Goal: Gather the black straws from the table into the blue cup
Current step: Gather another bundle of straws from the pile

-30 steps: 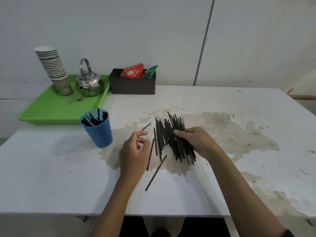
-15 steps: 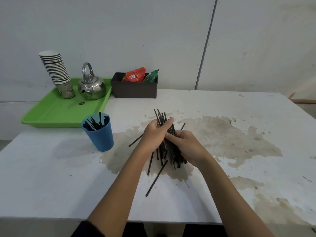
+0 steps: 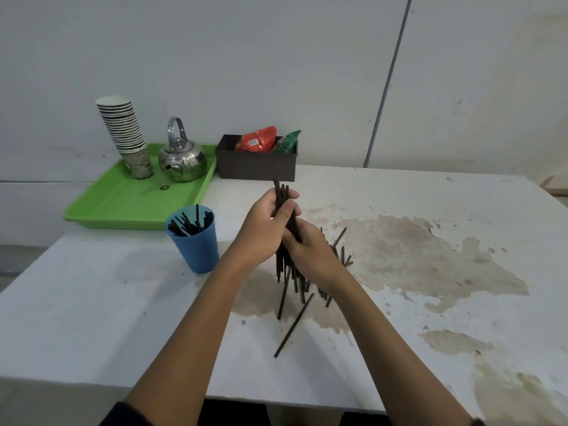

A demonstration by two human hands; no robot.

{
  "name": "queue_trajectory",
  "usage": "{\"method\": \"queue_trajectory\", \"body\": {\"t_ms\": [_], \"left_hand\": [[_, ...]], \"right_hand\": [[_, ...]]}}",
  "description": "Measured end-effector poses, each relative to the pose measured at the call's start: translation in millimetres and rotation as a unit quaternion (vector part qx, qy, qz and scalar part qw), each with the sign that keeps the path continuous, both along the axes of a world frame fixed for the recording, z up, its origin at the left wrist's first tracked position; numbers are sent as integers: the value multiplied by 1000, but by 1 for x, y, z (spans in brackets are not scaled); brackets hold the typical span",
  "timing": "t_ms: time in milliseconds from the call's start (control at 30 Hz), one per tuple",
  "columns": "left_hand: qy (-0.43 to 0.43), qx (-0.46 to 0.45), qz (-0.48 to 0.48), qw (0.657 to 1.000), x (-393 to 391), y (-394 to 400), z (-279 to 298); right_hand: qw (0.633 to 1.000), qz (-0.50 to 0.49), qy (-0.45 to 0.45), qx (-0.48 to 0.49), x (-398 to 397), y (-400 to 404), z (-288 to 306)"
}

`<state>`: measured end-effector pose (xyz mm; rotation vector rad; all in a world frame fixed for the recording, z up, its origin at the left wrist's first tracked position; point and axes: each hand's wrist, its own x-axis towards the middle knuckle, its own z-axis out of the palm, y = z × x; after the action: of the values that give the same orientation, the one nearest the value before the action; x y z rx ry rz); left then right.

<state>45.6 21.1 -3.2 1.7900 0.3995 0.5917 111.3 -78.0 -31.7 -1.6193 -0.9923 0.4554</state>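
A bundle of thin black straws (image 3: 284, 207) stands near upright above the stained white surface (image 3: 399, 302), its upper ends fanned unevenly, its lower ends splayed toward the surface; several more loose straws (image 3: 341, 250) lie scattered just behind and below it; one single straw (image 3: 293, 325) lies apart, slanted, nearer the front edge; the blue cup (image 3: 196, 242) stands upright to the left, tapered, already holding a dark cluster of straws leaning at its rim.

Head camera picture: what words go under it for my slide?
Both hands, left hand and right hand, grip a bundle of black straws beside the blue cup.
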Motion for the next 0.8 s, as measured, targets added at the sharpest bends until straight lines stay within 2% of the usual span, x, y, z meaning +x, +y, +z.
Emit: {"method": "queue_trajectory", "body": {"t_ms": [200,433,600,700,800], "left_hand": [[-5,3,5,1000,-26,23,2],[10,5,-6,1000,-50,36,-6],[-62,-22,24,998,-46,38,11],[-89,10,32,995,-41,39,26],[-38,102,14,994,-39,42,27]], "right_hand": [[1000,15,-14,12,-22,35,-1],[999,-3,10,50,-46,48,-13],[999,-6,20,39,-51,50,-23],[1000,7,-3,27,-54,49,-24],[1000,7,-10,24,-56,46,-28]]}}
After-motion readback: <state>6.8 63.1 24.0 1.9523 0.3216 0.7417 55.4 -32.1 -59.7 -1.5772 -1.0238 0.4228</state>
